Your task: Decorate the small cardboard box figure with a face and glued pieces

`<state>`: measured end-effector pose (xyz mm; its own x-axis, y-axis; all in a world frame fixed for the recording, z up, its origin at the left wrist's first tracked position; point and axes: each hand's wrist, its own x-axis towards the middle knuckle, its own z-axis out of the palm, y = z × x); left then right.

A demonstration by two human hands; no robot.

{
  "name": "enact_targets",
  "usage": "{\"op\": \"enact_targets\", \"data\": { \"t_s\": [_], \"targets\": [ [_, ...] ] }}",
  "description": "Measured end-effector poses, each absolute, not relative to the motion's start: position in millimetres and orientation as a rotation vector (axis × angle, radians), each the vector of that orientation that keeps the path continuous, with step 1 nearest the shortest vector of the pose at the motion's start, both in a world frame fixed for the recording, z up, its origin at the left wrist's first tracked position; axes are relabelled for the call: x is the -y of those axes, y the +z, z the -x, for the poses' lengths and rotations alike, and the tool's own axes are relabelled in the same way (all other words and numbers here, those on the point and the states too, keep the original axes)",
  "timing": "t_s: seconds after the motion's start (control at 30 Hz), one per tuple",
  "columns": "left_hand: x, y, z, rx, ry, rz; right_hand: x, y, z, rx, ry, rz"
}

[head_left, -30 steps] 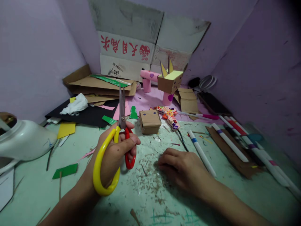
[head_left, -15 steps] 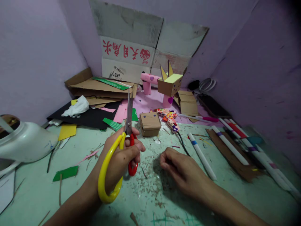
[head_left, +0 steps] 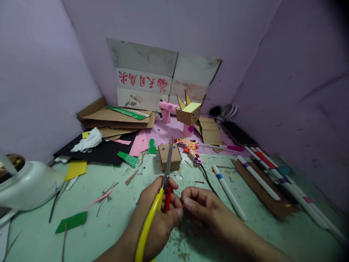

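Note:
My left hand (head_left: pixel 160 218) is wrapped round a pair of scissors (head_left: pixel 169 163) with one yellow and one red handle; the blades point away from me and look nearly closed. Close beside its fingertips, my right hand (head_left: pixel 205 207) is closed in a pinch; whatever it may hold is too small to make out. Beyond the blades sits a small brown cardboard box (head_left: pixel 170 160) with blue dots, partly covered by the scissors. A glue gun (head_left: pixel 192 149) covered in patterned paper lies right of the box, its black cord running towards my right hand.
Markers (head_left: pixel 229 193) and a brown cardboard strip (head_left: pixel 259 189) lie at the right. A cardboard figure with yellow ears (head_left: pixel 189 112) stands at the back. On the left are a white pot (head_left: pixel 35 185), paper scraps (head_left: pixel 72 222) and crumpled tissue (head_left: pixel 88 140). Folded cardboard (head_left: pixel 117 118) is stacked behind.
My left hand with the scissors has moved right and nearer to me, the blades tilting forward over the box. My right hand has closed in beside it. The view has tipped up slightly.

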<state>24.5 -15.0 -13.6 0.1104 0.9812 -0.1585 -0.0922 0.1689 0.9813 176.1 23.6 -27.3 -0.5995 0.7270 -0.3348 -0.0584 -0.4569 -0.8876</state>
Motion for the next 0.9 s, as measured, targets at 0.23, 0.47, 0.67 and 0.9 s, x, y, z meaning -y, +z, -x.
{"op": "enact_targets", "data": {
  "t_s": [0.23, 0.47, 0.67, 0.9],
  "targets": [
    [19, -5, -29, -1.203, 1.042, -0.986, -19, -24, -172, 1.219, 2.039, 0.927],
    [18, 1, -32, -1.264, 1.051, -0.938, -20, -23, -171, 1.221, 1.990, 0.979],
    [14, 0, -29, -1.289, 1.163, -0.888, -24, -23, -174, 1.193, 1.810, 1.208],
    [16, -2, -34, -1.285, 1.184, -0.910, -20, -12, -169, 1.124, 1.844, 1.232]
  ]
}}
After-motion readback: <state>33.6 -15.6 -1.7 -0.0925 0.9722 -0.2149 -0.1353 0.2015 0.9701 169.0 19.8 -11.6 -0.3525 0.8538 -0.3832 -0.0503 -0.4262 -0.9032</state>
